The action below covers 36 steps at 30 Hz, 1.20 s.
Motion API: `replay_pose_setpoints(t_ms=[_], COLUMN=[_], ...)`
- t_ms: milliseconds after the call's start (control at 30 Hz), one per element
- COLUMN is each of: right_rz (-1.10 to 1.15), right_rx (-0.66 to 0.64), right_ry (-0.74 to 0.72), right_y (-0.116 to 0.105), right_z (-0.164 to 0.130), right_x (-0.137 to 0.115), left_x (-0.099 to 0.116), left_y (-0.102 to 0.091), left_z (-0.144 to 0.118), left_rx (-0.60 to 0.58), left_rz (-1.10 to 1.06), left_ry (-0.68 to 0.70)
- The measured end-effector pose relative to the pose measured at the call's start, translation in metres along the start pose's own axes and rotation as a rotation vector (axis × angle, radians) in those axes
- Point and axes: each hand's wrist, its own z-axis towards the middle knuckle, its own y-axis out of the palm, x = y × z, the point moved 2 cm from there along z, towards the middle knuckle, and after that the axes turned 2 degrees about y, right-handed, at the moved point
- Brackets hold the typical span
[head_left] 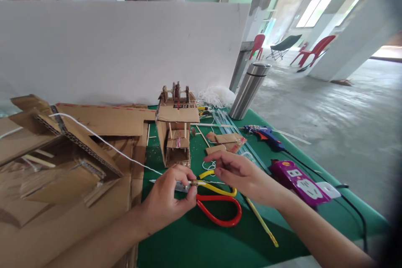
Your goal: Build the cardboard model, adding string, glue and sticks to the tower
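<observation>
The left hand (171, 194) was clenched around the scissors (216, 201) near the pivot, blade tip poking leftward, red and yellow loops resting on the green counter (194, 243). The right hand (241, 173) hovered just beside, fingers (213, 159) pinched, apparently on white string (103, 142). A clean cut looked to need the string taut across the blades. Beyond stood a cardboard model (176, 127), glue gun (265, 136), power strip (298, 180), steel flask (248, 90), white partition (119, 50), red chairs (314, 50).

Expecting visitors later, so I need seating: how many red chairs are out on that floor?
2. One red chair stands just past the white partition; the other red chair stands by the right-hand pillar. More may be hidden behind the partition.
</observation>
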Motion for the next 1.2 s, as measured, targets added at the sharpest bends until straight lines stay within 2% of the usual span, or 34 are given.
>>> replay_pose_setpoints(t_ms=[233,400,500,667,733,800,900,967,1033,1200], right_rz=[-0.09,-0.001,0.162,0.633,0.803,0.917,0.972,0.926,0.765,0.081], right_rx=[-0.245,-0.186,-0.144,-0.121,-0.163,-0.263,-0.4,-0.379,-0.285,0.026], right_ry=[0.001,-0.056,-0.056,-0.095,-0.096,-0.088,-0.041,-0.006,0.015,-0.069], right_y=[0.012,0.014,0.014,0.012,0.012,0.013,0.017,0.02,0.021,0.022], right_z=[0.007,0.011,0.012,0.013,0.012,0.011,0.008,0.008,0.009,0.011], right_x=[-0.009,-0.002,0.005,0.01,0.01,0.009,0.009,0.011,0.013,0.008], left_x=[-0.002,-0.001,-0.001,-0.001,0.0,0.0,0.0,0.0,0.0,0.0], left_y=[0.0,0.0,0.0,0.002,0.002,0.001,0.0,0.0,0.001,0.0], left_z=[-0.001,-0.002,-0.002,-0.001,-0.001,0.0,0.0,0.0,0.0,-0.001], left_rx=[-0.009,-0.004,-0.002,0.0,-0.001,-0.002,-0.001,0.007,0.01,0.007], left_rz=[-0.007,0.007,0.008,0.005,0.004,0.005,0.01,0.016,0.015,0.015], left_ry=[-0.004,-0.004,-0.002,0.001,0.006,0.003,0.0,0.003,0.006,0.0])
